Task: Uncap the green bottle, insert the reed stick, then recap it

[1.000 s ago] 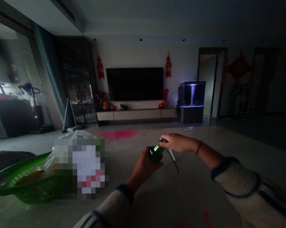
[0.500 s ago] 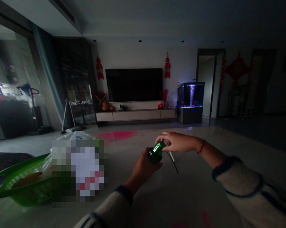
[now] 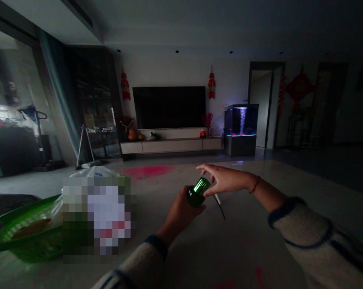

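A small round green bottle with a shiny green cap is tilted up to the right over the table. My left hand is closed around the bottle's body from the left and below. My right hand hovers at the cap's upper right, thumb and fingers apart. Its thumb is close beside the cap; whether they touch I cannot tell. Just beyond the right hand lies a thin white object with a dark cord-like strip, partly hidden by that hand.
On the left of the pale table stands a green plastic basket, with a clear plastic bag and a blurred-out item next to it. Pink stains mark the tabletop. Farther back are a television, a low cabinet and a lit fish tank.
My right hand's fingers have spread and lifted off the cap. The left hand keeps the bottle in nearly the same place.
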A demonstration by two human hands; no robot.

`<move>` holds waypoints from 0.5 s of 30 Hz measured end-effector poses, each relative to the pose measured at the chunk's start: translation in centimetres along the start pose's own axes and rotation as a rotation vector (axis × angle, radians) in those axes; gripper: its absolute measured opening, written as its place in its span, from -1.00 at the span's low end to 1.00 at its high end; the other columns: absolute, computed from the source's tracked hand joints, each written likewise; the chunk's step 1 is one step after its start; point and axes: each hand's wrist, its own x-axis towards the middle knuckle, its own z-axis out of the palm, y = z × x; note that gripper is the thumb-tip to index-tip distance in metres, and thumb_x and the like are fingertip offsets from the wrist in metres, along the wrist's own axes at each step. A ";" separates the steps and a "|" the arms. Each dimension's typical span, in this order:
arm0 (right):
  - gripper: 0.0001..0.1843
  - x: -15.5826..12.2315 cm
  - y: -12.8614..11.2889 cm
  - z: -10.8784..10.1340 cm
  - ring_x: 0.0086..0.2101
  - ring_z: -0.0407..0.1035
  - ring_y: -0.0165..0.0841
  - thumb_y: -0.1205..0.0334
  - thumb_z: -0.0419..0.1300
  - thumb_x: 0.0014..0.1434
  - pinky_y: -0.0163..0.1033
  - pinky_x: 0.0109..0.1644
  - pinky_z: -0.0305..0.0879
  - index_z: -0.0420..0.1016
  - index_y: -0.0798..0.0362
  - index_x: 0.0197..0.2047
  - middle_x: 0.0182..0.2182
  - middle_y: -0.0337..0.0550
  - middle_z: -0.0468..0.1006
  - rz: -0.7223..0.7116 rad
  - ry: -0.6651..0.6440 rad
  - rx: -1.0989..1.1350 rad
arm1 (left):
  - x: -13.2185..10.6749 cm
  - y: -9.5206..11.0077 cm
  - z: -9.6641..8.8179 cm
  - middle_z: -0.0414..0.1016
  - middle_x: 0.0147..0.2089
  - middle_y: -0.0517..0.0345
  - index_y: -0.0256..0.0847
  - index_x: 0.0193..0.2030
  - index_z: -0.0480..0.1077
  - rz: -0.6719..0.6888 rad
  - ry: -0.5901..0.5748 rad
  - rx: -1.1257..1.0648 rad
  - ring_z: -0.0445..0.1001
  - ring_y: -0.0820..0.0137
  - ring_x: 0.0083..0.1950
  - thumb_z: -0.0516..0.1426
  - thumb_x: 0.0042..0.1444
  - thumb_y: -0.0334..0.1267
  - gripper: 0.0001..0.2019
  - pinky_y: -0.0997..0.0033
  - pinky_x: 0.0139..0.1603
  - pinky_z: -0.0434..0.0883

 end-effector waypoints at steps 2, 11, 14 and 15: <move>-0.33 0.1 -0.1 0.0 -0.35 0.31 -0.39 -0.07 0.15 -0.06 -0.30 -0.29 0.19 0.17 0.13 0.05 -0.19 -0.02 0.39 0.075 -0.006 -0.015 | 0.0 0.0 0.0 0.43 -0.26 0.11 -0.20 -0.13 0.19 0.010 -0.003 0.017 0.40 0.34 -0.28 0.24 -0.30 -0.14 -0.46 0.41 -0.34 0.27; -0.55 0.8 0.7 0.3 -0.54 0.25 -0.47 -0.12 -0.03 0.08 -0.36 -0.48 0.14 0.26 0.14 -0.23 -0.51 -0.18 0.40 0.096 -0.109 0.164 | -0.1 0.4 0.1 0.43 -0.26 0.10 -0.19 -0.13 0.20 0.008 0.004 0.034 0.40 0.32 -0.26 0.24 -0.31 -0.14 -0.46 0.35 -0.31 0.30; -0.60 0.8 1.0 0.2 -0.46 0.27 -0.46 -0.05 0.08 0.03 -0.36 -0.42 0.18 0.26 0.13 -0.23 -0.44 -0.16 0.41 0.056 -0.064 0.142 | -0.2 0.2 0.1 0.42 -0.26 0.11 -0.20 -0.12 0.20 0.007 -0.004 0.034 0.39 0.32 -0.27 0.24 -0.30 -0.12 -0.45 0.36 -0.32 0.29; -0.61 0.8 1.0 0.2 -0.42 0.28 -0.45 -0.02 0.12 0.00 -0.35 -0.39 0.20 0.27 0.13 -0.23 -0.41 -0.15 0.41 0.041 -0.048 0.118 | -0.2 0.1 0.1 0.42 -0.26 0.11 -0.20 -0.13 0.20 0.009 -0.005 0.033 0.39 0.33 -0.28 0.24 -0.30 -0.12 -0.45 0.37 -0.32 0.29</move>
